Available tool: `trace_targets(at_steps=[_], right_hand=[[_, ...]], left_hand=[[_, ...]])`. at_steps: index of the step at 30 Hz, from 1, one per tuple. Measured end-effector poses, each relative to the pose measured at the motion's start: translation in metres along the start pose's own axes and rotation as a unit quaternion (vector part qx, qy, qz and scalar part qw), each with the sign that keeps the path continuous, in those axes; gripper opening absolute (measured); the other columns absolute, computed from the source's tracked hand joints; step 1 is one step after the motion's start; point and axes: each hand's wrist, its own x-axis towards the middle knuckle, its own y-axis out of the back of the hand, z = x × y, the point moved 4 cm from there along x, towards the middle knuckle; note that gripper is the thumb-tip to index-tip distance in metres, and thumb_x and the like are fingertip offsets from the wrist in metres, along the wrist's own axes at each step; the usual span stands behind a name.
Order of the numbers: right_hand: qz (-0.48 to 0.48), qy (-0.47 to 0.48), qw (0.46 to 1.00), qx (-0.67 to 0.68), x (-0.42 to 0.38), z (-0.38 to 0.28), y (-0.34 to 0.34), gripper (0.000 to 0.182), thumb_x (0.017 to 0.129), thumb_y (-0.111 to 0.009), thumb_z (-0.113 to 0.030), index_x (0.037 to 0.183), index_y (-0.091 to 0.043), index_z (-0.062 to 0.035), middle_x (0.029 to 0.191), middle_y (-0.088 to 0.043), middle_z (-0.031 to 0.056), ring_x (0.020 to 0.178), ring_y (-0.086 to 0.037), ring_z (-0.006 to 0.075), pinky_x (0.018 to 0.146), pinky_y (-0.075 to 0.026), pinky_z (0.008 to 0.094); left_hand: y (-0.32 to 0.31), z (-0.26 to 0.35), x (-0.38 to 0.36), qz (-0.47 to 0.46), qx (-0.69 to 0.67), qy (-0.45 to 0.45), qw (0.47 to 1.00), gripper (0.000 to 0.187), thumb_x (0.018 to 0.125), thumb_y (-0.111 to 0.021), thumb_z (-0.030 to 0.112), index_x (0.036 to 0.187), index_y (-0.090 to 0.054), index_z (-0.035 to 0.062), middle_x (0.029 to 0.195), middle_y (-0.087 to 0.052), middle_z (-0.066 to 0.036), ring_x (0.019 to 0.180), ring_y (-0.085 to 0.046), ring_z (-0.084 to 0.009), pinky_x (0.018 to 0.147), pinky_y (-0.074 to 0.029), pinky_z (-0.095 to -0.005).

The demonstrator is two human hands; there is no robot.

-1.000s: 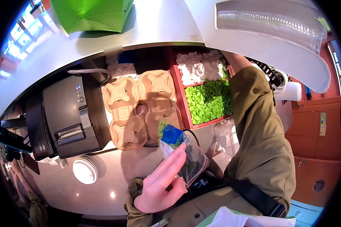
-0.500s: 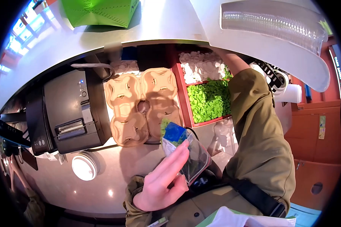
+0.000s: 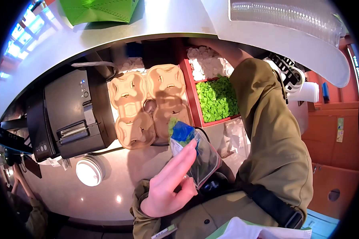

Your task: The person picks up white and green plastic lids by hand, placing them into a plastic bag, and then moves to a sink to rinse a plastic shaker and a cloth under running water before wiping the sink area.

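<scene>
In my left hand (image 3: 169, 185) is a clear plastic bag (image 3: 203, 161) with green leafy or printed contents and a blue patch at its far end. The fingers lie along its side, with the thumb beneath. My right arm stretches forward over the red divided tray (image 3: 187, 85). My right hand (image 3: 211, 44) is tucked under the ledge of the raised counter, at the back of the tray, so its fingers are hidden. White flat pieces (image 3: 205, 65) fill the tray's rear section, and small green pieces (image 3: 216, 99) fill the front one.
Cardboard cup carriers (image 3: 133, 131) lie left of the tray, beside a black printer (image 3: 70, 111). Stacked white lids (image 3: 89, 171) stand in front. The raised counter (image 3: 171, 22) overhangs the back and bears a green bag (image 3: 97, 10) and clear nested lids (image 3: 285, 18). Another person's arm (image 3: 24, 181) shows far left.
My right arm has shifted left, its hand going further along beneath the ledge. The left hand still holds the plastic bag, almost in place. The view has tilted slightly.
</scene>
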Motion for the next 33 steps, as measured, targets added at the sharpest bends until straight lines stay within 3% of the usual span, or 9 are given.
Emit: trace_targets(at_steps=[5,7,9,13,17,23,27,31,33], right_hand=[[-0.017,0.084,0.968,-0.237,-0.008,0.010,0.012,0.043,0.077,-0.065,-0.023,0.113,-0.052,-0.0047,0.104,-0.059,0.0094,0.089,-0.057,0.0169,0.080,-0.047,0.0315],[-0.053,-0.294,0.952,-0.071,-0.051,-0.042,0.018,0.034,0.077,-0.064,-0.025,0.103,-0.058,-0.0054,0.080,-0.063,0.0064,0.069,-0.058,0.0140,0.063,-0.048,0.0291],[-0.032,-0.041,0.993,-0.104,-0.085,-0.041,0.028,0.017,0.075,-0.061,-0.018,0.084,-0.058,-0.0027,0.059,-0.051,0.0003,0.055,-0.046,0.0066,0.052,-0.041,0.0227],[-0.061,-0.124,0.984,-0.110,-0.185,-0.089,0.029,0.007,0.072,-0.058,-0.006,0.077,-0.056,-0.0013,0.061,-0.052,0.0011,0.057,-0.048,0.0084,0.054,-0.041,0.0255],[-0.102,-0.090,0.962,-0.236,-0.226,-0.092,0.019,0.027,0.078,-0.060,-0.021,0.095,-0.057,-0.0005,0.082,-0.058,0.0180,0.078,-0.058,0.0334,0.069,-0.046,0.0399],[0.171,-0.055,0.929,-0.324,-0.185,-0.047,0.044,0.050,0.084,-0.055,-0.037,0.115,-0.049,0.0021,0.113,-0.047,0.0234,0.102,-0.047,0.0359,0.087,-0.040,0.0389],[0.122,-0.270,0.891,-0.345,-0.145,-0.004,0.024,0.068,0.083,-0.045,-0.054,0.112,-0.049,0.0065,0.106,-0.048,0.0288,0.102,-0.043,0.0417,0.089,-0.037,0.0434],[0.173,-0.219,0.855,-0.438,-0.134,-0.002,-0.005,0.067,0.081,-0.043,-0.056,0.093,-0.058,0.0075,0.097,-0.053,0.0298,0.093,-0.048,0.0406,0.084,-0.037,0.0478],[0.221,-0.184,0.871,-0.399,-0.130,-0.009,-0.016,0.055,0.080,-0.047,-0.048,0.086,-0.059,0.0063,0.090,-0.053,0.0280,0.088,-0.049,0.0391,0.083,-0.037,0.0470]], left_hand=[[0.000,-0.003,-0.002,0.005,-0.025,0.001,1.000,0.060,0.064,-0.040,-0.017,0.123,-0.041,-0.0106,0.130,-0.038,-0.026,0.055,-0.060,-0.0115,0.048,-0.047,-0.0195],[-0.002,-0.002,-0.002,0.006,-0.049,0.015,0.999,0.059,0.065,-0.039,-0.016,0.124,-0.039,-0.0114,0.131,-0.036,-0.026,0.053,-0.059,-0.0111,0.047,-0.046,-0.0191],[-0.003,-0.004,-0.005,-0.002,-0.055,-0.004,0.998,0.059,0.066,-0.038,-0.014,0.125,-0.035,-0.0132,0.133,-0.033,-0.026,0.050,-0.056,-0.0095,0.047,-0.045,-0.0186],[-0.004,-0.003,-0.007,0.008,-0.055,0.015,0.998,0.059,0.068,-0.038,-0.012,0.126,-0.032,-0.0144,0.133,-0.034,-0.025,0.050,-0.055,-0.0081,0.046,-0.044,-0.0165],[-0.011,-0.003,-0.004,0.042,-0.064,0.069,0.995,0.058,0.069,-0.038,-0.011,0.126,-0.031,-0.0152,0.131,-0.037,-0.025,0.049,-0.053,-0.0067,0.045,-0.042,-0.0152],[-0.013,-0.006,-0.004,0.067,-0.103,0.124,0.985,0.059,0.067,-0.038,-0.014,0.126,-0.040,-0.0075,0.131,-0.039,-0.020,0.053,-0.056,-0.0081,0.049,-0.045,-0.0187],[-0.015,-0.004,-0.004,0.076,-0.095,0.147,0.982,0.059,0.066,-0.037,-0.015,0.124,-0.041,-0.0091,0.129,-0.041,-0.021,0.052,-0.055,-0.0081,0.047,-0.045,-0.0189],[-0.020,-0.003,-0.004,0.093,-0.066,0.112,0.987,0.060,0.067,-0.035,-0.010,0.127,-0.033,-0.0116,0.080,-0.062,-0.012,0.043,-0.045,-0.0046,0.040,-0.035,-0.0157],[-0.023,-0.001,-0.003,0.108,-0.067,0.109,0.986,0.060,0.067,-0.035,-0.010,0.127,-0.034,-0.0115,0.086,-0.062,-0.014,0.042,-0.045,-0.0044,0.039,-0.035,-0.0156]])
